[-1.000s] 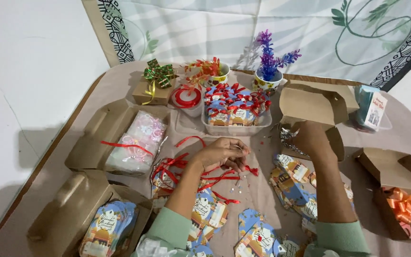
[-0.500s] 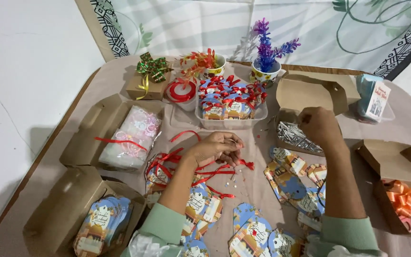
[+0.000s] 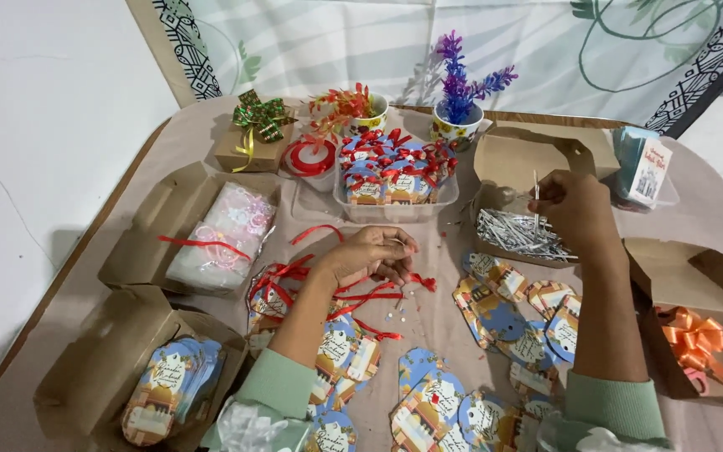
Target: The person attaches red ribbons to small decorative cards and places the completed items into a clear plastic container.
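Head view: right hand [image 3: 577, 209] pinches one silver twist tie [image 3: 535, 194] upright, just above the tie pile [image 3: 519, 234] in a brown box [image 3: 519, 159]. Left hand [image 3: 371, 254] curled over red ribbon strips [image 3: 361, 297], grip unclear. Clear tub [image 3: 395, 209] holds ribboned tags.

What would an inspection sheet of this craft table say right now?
Surface: table under a beige cover, crowded.
Job's things: silver twist tie upright in the right hand; pile of ties below; red ribbons under the left hand.
Clutter: printed tags, clear tub of ribboned tags, open cardboard boxes, orange bow.
Fingers: right pinch the tie; left curled on a ribbon.
Cables: nothing seen.
Surroundings: white wall, patterned curtain.
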